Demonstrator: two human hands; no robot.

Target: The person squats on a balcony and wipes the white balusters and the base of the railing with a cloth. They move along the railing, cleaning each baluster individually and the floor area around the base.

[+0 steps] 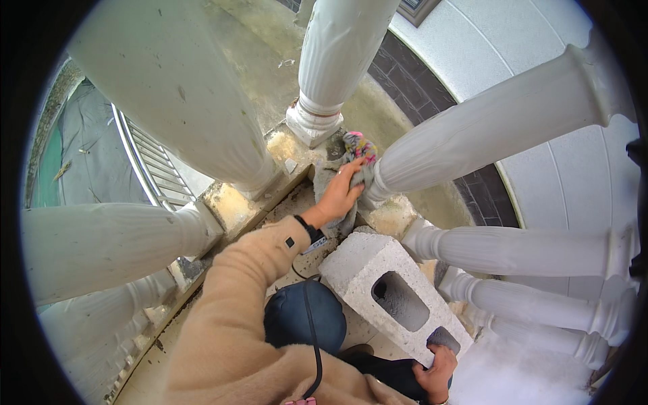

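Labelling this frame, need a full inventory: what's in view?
balusters: about eight, white, ringing the ledge corner
cloth: one, grey with pink and yellow, at the base of a right baluster
block: one, pale grey, hollow, on the ledge, centre right
ledge: one, worn yellowish, under the balusters
watch: one, black, left wrist
left hand: presses the cloth, grip unclear
right hand: at the block's near end, grip unclear

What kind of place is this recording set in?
Likely an outdoor balcony or terrace corner: white balusters stand on a stained concrete ledge, a hollow concrete block lies there, and a building wall stands beyond.
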